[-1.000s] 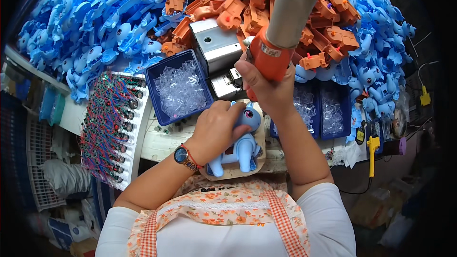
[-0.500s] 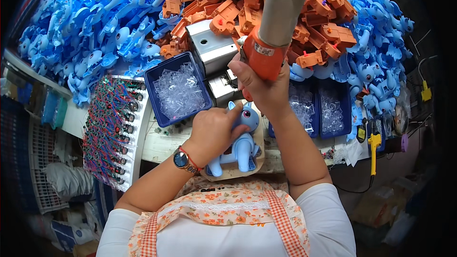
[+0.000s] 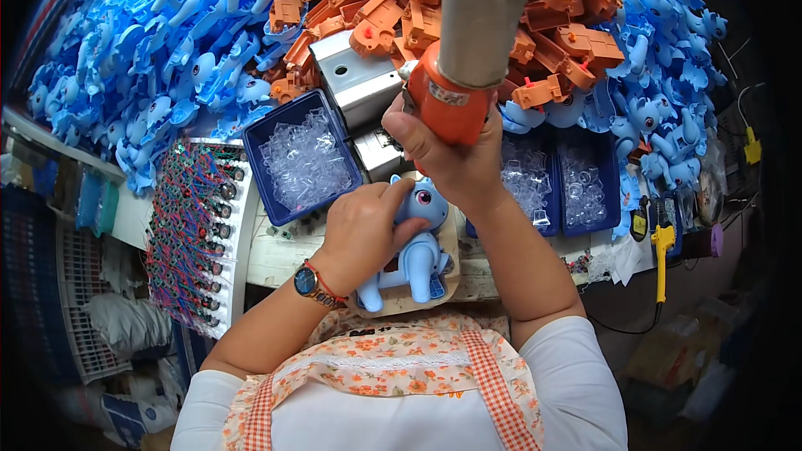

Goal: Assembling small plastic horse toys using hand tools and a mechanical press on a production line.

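Note:
A light-blue toy pony [image 3: 413,266] lies on a tan board [image 3: 451,280] in front of me. My left hand [image 3: 359,221] is closed round its head and neck, thumb and forefinger on either side. A dark round-faced watch is on that wrist. My right hand [image 3: 455,163] grips an orange electric screwdriver [image 3: 454,104], with a thick grey cylinder [image 3: 482,21] rising from its top. It is held upright just above and beyond the pony's head. My hand hides its tip, so I cannot tell whether it touches the toy.
Blue bins [image 3: 361,174] of clear plastic pieces stand left and right of the board. Left is a white tray [image 3: 238,238] of wired parts. Blue toy shells [image 3: 175,58] and orange housings [image 3: 380,21] are heaped behind. A metal block [image 3: 355,71] stands beyond; a yellow-handled tool [image 3: 662,250] hangs right.
The whole view has shifted slightly. My left hand keeps its hold on the pony's head, and my right hand still grips the screwdriver above it.

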